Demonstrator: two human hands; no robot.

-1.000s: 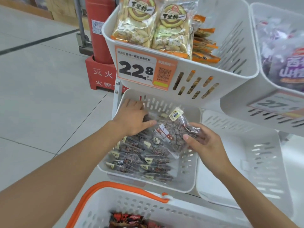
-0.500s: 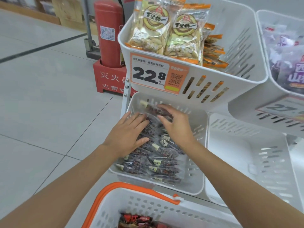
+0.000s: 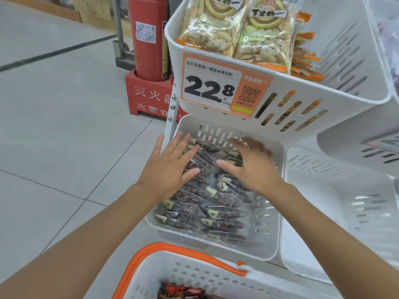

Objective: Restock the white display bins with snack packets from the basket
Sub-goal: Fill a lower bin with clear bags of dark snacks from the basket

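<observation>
Above a tiled shop floor [image 3: 64, 126], we faced stacked white display bins. The upper bin [image 3: 356, 108] carried pale seed bags [image 3: 216, 29] behind its price tag [image 3: 216, 91]. The lower bin [image 3: 216, 244] beneath it held dark snack packets [image 3: 216, 212] in overlapping rows, their long axes running across the bin. The orange-handled basket [image 3: 194, 270] sat nearest us, just in front of the lower bin, with red packets [image 3: 181, 291] showing at the frame's bottom edge. Our left grip [image 3: 170, 169] lay flat on the binned packets, fingers straight and spread, holding nothing. Our right grip [image 3: 254, 167], blurred, was spread open over the same pile; whether it touched, we could not tell. We judged the next pickup lay back toward us and down in the basket, between our forearms and slightly nearer the left. We could not tell how those packets lay.
</observation>
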